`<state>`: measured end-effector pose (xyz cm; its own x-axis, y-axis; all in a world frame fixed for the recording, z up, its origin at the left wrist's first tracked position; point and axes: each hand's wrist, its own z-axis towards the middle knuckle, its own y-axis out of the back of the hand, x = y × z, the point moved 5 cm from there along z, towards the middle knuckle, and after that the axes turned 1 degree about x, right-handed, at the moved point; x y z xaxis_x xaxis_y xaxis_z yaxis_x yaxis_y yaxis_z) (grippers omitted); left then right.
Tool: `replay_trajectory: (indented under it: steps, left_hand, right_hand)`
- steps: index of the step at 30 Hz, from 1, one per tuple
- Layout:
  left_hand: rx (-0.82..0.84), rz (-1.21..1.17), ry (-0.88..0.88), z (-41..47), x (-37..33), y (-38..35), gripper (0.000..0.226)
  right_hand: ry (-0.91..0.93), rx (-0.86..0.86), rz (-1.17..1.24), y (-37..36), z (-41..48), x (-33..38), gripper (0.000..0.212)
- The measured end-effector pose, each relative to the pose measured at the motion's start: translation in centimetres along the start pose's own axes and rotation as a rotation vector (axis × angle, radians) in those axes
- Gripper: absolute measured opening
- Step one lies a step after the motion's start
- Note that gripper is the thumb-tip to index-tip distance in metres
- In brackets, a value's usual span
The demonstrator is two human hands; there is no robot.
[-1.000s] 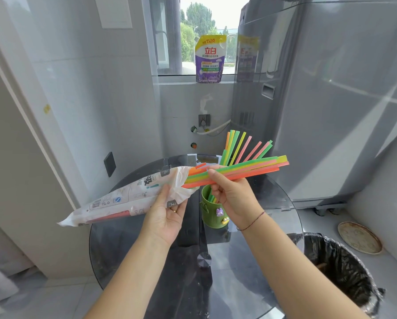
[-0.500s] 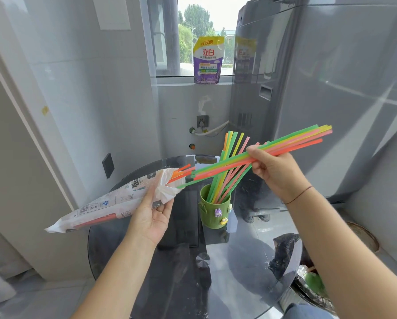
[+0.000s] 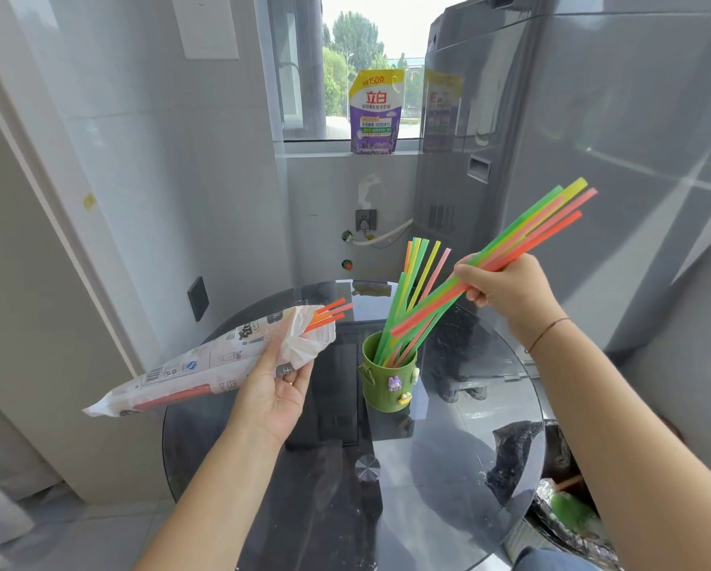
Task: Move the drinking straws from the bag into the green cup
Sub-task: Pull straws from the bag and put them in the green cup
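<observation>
Clamping a straw bundle [image 3: 522,236], the right hand [image 3: 506,290] grip stays apart from the bag [image 3: 222,360] the left hand [image 3: 275,389] clasps.

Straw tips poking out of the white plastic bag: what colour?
Orange-red straw tips, clearest in the head view.

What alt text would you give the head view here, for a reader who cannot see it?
Above a round glass table, a person's right hand holds a bundle of colourful straws slanting down toward a green cup that already holds several straws. The left hand holds a white bag with orange straw tips poking out.
</observation>
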<state>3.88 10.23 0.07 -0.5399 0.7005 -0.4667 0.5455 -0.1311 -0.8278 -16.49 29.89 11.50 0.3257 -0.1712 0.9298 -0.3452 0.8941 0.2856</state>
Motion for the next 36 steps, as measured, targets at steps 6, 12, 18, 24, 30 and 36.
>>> replay_trajectory:
  steps: [6, 12, 18, 24, 30, 36]
  left_hand:
    - [-0.004, 0.007, 0.014, -0.2, 0.5, -0.1, 0.026]
    - [0.010, 0.005, 0.026, -0.4, 0.9, -0.3, 0.035]
    - [0.013, 0.000, 0.027, -0.3, 1.1, -0.4, 0.039]
    - [0.012, -0.002, 0.035, -0.2, 1.2, -0.4, 0.031]
    - [0.044, 0.003, 0.036, -0.3, 1.6, -1.0, 0.042]
    - [0.112, 0.045, 0.036, -0.2, 2.1, -1.4, 0.054]
  right_hand:
    - [-0.018, 0.135, -0.296, -4.5, 0.3, -1.0, 0.018]
    - [-0.040, 0.216, -0.384, -8.6, 0.4, -3.0, 0.020]
    - [-0.064, 0.201, -0.392, -9.3, -0.2, -3.3, 0.025]
    - [-0.011, 0.115, -0.453, -8.5, -0.3, -2.3, 0.018]
    - [0.019, -0.043, -0.452, -6.9, -0.6, -1.0, 0.012]
    - [0.135, -0.067, -0.167, -6.8, -3.6, 1.2, 0.032]
